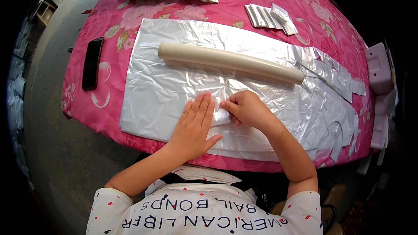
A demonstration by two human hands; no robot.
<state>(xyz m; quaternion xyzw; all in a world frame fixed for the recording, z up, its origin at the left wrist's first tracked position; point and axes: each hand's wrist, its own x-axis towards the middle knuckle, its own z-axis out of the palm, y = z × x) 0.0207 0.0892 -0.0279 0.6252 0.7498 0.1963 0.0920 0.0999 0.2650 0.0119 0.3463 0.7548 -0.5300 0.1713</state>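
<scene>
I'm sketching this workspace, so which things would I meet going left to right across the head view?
Black phone → left hand → right hand → pale pink box at the table's far right edge.

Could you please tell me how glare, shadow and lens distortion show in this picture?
In the head view, bright glare patches the wrinkled silvery plastic sheets; a soft shadow lies along the near side of the cream tube; the pink table cover has bowed edges, and black fills the corners.
</scene>
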